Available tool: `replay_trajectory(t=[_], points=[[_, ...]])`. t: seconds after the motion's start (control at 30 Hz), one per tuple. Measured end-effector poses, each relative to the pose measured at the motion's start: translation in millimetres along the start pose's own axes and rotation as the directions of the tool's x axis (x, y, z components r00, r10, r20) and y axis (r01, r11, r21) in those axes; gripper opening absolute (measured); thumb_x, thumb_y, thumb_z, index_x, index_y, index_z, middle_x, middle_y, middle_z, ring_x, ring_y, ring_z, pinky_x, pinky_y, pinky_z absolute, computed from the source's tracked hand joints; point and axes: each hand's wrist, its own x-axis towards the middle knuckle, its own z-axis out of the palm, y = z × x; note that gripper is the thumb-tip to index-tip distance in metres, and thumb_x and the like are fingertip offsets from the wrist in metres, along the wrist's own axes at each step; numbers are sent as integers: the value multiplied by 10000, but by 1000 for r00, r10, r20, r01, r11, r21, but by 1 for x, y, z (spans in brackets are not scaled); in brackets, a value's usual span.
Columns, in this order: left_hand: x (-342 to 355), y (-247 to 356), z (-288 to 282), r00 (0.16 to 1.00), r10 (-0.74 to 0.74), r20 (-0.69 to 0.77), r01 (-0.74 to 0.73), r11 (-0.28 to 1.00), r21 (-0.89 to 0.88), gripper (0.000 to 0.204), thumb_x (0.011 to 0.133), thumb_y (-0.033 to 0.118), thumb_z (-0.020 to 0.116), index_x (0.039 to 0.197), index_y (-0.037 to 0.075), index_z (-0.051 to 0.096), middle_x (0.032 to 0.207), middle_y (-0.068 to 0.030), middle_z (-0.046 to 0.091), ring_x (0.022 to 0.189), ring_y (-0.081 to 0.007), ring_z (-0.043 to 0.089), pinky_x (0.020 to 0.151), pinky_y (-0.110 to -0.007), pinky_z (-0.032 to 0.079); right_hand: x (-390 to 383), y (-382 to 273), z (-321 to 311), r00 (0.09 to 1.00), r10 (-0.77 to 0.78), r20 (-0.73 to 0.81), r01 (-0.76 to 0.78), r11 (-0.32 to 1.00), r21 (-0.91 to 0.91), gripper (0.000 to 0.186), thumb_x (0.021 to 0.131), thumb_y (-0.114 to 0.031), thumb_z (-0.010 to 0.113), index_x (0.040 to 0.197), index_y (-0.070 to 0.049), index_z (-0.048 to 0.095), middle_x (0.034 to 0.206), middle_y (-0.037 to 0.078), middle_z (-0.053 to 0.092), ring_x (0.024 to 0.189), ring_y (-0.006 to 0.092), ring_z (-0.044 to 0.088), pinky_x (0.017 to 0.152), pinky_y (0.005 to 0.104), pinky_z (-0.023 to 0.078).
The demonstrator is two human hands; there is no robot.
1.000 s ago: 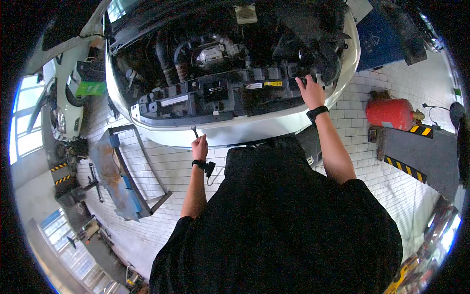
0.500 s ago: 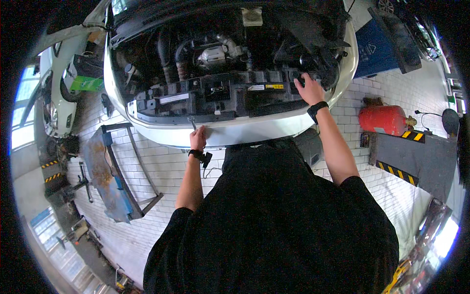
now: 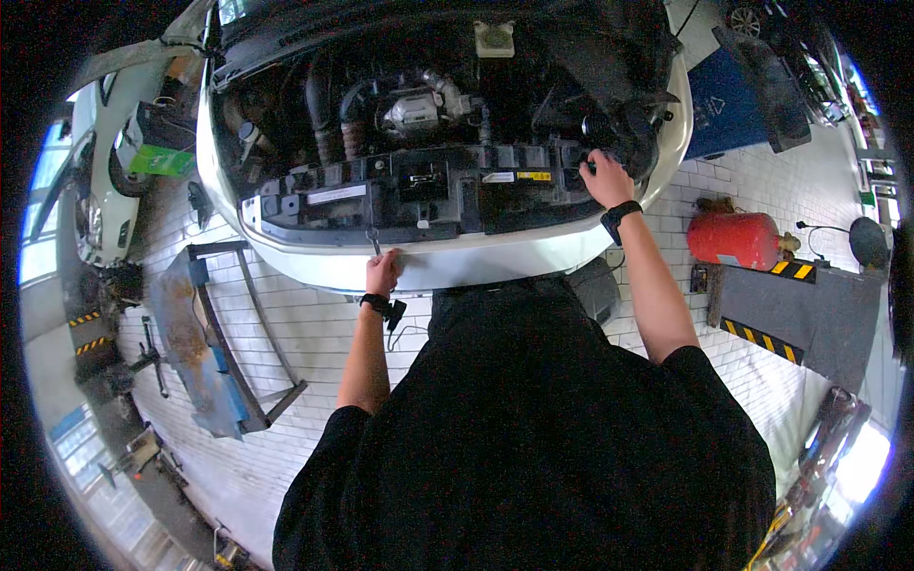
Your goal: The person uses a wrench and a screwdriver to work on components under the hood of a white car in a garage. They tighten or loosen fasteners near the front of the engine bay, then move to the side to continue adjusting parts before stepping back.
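Note:
My left hand (image 3: 383, 272) is closed around the handle of a wrench (image 3: 373, 236) at the front edge of a white car. The wrench head points away from me, over the black radiator cover (image 3: 447, 202). Farther right, my right hand (image 3: 609, 181) reaches over the right end of that cover. Its fingers are curled down beside dark parts at the engine bay's corner. Whatever they grip, if anything, is hidden in shadow. Beyond the cover lies the open engine bay with a silvery engine part (image 3: 411, 112) and ribbed hoses (image 3: 351, 139).
The white front bumper (image 3: 495, 259) curves between me and the engine bay. A red tank (image 3: 731, 240) and a grey ramp with striped edges (image 3: 795, 314) stand at right. To the left are a metal frame (image 3: 249, 333) and another white car (image 3: 107, 214).
The wrench head has shifted slightly and now shows lower against the cover's edge. My right hand has moved a little, its fingers more curled. The whole view has shifted slightly.

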Motion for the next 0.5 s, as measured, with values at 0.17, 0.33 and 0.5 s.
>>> replay_trajectory(t=[0.17, 0.33, 0.5], points=[[4, -4, -2, 999, 28, 29, -28, 1000, -10, 287, 849, 290, 638, 633, 123, 551, 487, 39, 427, 337, -56, 332, 317, -219, 206, 3, -3, -10, 987, 59, 150, -62, 998, 15, 255, 879, -381, 511, 964, -143, 549, 819, 172, 653, 799, 384, 624, 648, 507, 498], [0, -1, 2, 999, 41, 10, -41, 999, -15, 235, 850, 289, 635, 704, 106, 615, 492, 33, 436, 339, -56, 342, 317, -219, 206, 5, -9, -12, 981, 145, 127, -151, 988, 34, 271, 879, -387, 512, 976, -136, 546, 829, 183, 651, 805, 388, 623, 658, 511, 495], [-4, 5, 3, 1000, 8, 19, -8, 1000, 13, 234, 843, 291, 635, 712, 98, 620, 497, 22, 452, 340, -62, 345, 323, -224, 218, 5, -7, -7, 998, 0, 57, -5, 996, 94, 301, 890, -415, 497, 996, -136, 541, 833, 197, 648, 816, 389, 623, 677, 524, 488]])
